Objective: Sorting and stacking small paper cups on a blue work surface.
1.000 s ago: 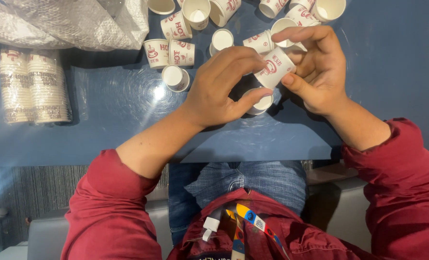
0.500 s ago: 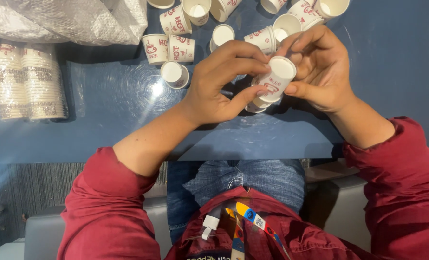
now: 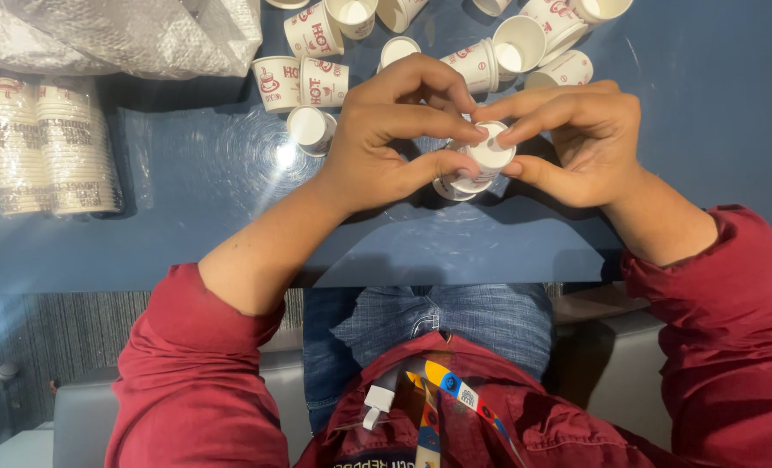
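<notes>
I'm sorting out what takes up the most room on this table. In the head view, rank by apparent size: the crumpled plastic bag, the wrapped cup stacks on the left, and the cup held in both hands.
1. Crumpled plastic bag, though partly cut off by the frame.
2. Wrapped cup stacks.
3. Held cup, partly hidden by fingers.

Loose paper cups [image 3: 317, 82] crowd the far side, wrapped cup stacks [image 3: 48, 143] block the left, but the near counter [image 3: 187, 234] is open.
</notes>
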